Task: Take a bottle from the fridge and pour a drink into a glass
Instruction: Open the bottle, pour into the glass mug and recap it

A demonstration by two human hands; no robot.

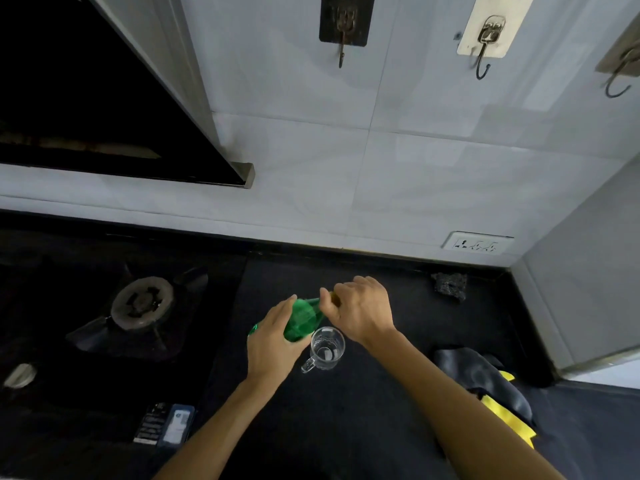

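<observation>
The left hand (273,344) wraps its fingers tight around the green plastic bottle (303,320), tilted above the dark table (346,427), while the right hand (360,311) pinches closed on the bottle's top end. The clear glass mug with a handle (325,348) stands just beside the bottle. A gas burner (142,303) sits to the left, a dark scrub pad (449,285) by the wall, and a black and yellow cloth (491,393) to the right.

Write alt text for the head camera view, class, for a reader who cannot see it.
Two hands work a green bottle above a dark counter: the left hand grips its body, the right hand closes around its cap end. An empty glass mug stands just below the bottle, with a gas burner to the left.
</observation>
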